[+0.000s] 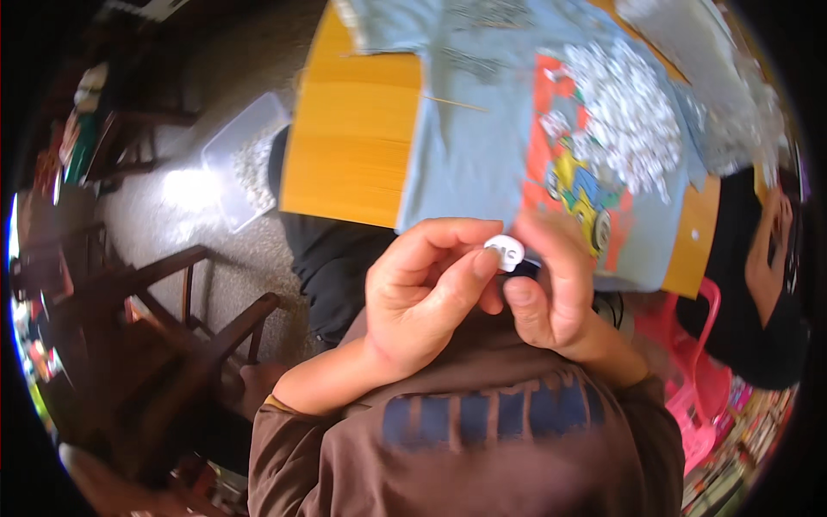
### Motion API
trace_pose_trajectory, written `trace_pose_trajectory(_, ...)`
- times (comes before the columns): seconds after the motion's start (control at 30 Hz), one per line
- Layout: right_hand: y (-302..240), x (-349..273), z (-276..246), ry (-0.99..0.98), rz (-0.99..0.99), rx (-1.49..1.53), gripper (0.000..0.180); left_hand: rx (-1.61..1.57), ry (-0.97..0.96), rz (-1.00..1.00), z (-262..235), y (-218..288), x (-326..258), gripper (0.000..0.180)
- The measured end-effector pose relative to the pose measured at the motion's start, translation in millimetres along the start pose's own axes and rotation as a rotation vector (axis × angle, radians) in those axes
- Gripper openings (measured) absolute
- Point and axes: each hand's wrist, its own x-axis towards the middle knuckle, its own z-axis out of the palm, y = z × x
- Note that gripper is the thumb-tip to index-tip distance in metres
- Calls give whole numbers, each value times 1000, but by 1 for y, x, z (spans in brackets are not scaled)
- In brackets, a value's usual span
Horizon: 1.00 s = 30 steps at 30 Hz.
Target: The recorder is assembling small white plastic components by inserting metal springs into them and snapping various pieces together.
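Observation:
Between thumb and index finger, my left hand (431,289) pinches a small white plastic piece (504,252) with dark marks on its face. Close beside it, my right hand (556,280) is curled, its thumb set apart from the bent, blurred index finger. Something dark shows in the gap between its thumb and fingers, and I cannot make out whether it is held. Both hands are raised just in front of the near table edge. Beyond them, a large heap of small white pieces (624,116) lies on a blue-grey T-shirt (478,159) with a red and yellow cartoon print.
The T-shirt covers much of a yellow wooden table (353,129). Thin pins (469,62) lie near its far side, and a clear plastic bag (715,77) sits far right. Left stand a clear bin (226,164) with white pieces and dark wooden chairs (164,297). Another person's hand (762,267) and a pink chair (702,370) are at right.

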Motion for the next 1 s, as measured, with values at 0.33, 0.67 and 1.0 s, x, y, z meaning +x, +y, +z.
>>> trace_pose_trajectory(0.33, 1, 0, 10, -61, 168, -24, 25, 16, 730, 495, -148, 49, 28, 21)
trace_pose_trajectory(0.67, 0, 8, 10, -137, 198, -30, 18, -39, 1023, 282, -268, 29, 17, 48)
trace_pose_trajectory(1.0, 12, -1, 13, -104, 127, 17, 27, 406, 655, 604, -115, 68, 54, 21)
